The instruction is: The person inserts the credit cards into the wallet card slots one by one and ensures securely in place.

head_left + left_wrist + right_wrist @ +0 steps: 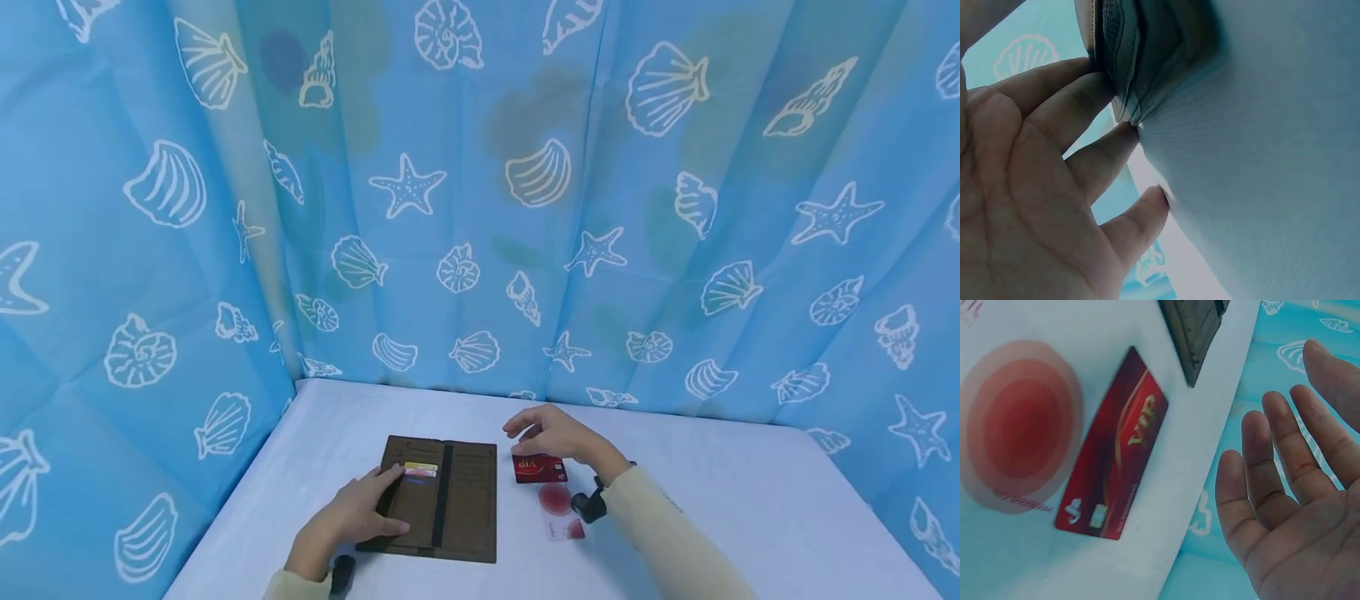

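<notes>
A brown long wallet (471, 521) lies unfolded on the white table, a dark strap (442, 496) down its middle. Colourful cards (421, 470) peek from a slot on its left half. My left hand (356, 508) rests on the wallet's left side, thumb and fingers spread; in the left wrist view its fingertips touch the wallet's edge and the cloth. My right hand (558, 433) hovers over the far edge of a red VIP card (540, 472), holding nothing. The right wrist view shows this VIP card (1113, 456) apart from the relaxed fingers (1260, 440).
Nearer me than the VIP card lies a pale card with red circles (556, 500). White cloth (720, 492) covers the table. A blue curtain with shell prints (480, 208) stands along the back and left sides.
</notes>
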A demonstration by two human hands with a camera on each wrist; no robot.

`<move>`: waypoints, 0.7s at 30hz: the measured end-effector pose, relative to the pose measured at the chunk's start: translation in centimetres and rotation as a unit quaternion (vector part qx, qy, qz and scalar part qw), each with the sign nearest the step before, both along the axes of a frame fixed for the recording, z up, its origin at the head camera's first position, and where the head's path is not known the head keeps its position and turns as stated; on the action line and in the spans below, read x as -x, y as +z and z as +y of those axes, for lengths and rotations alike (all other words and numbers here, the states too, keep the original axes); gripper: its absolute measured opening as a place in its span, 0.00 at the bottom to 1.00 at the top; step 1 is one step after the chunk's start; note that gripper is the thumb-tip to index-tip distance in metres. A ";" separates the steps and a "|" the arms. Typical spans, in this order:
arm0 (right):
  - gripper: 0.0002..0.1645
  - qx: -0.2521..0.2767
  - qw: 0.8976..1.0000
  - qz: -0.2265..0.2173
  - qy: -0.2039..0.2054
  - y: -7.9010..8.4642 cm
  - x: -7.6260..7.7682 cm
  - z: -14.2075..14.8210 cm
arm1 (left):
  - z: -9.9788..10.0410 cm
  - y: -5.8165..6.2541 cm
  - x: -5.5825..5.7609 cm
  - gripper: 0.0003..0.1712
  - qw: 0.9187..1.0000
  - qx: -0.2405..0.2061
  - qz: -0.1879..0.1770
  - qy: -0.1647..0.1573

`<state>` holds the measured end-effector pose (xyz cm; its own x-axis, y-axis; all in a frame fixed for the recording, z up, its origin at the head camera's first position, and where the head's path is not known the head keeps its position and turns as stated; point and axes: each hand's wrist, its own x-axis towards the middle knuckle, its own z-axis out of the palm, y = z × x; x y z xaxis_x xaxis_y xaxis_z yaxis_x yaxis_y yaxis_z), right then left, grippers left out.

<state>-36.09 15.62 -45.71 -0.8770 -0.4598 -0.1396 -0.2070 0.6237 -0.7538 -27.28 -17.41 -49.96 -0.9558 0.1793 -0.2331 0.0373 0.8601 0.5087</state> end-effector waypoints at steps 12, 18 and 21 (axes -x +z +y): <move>0.26 0.013 1.000 -0.012 -0.020 -1.1 -0.4 0.7 | -0.1 0.0 0.1 0.50 1.000 0.007 -0.011 0.010; 0.25 0.028 0.999 -0.005 -0.046 -1.7 -0.4 1.3 | 0.1 -0.2 0.2 0.51 1.000 0.006 -0.009 0.011; 0.25 0.039 0.998 -0.011 -0.056 -2.1 -0.1 1.3 | 0.1 -0.3 0.2 0.51 1.000 0.005 -0.008 0.014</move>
<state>-35.96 16.96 -47.77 -0.9208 -0.3687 -0.1270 -0.1216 0.5810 -0.8048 -27.49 -17.30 -50.22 -0.9564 0.1508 -0.2501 0.0059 0.8662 0.4996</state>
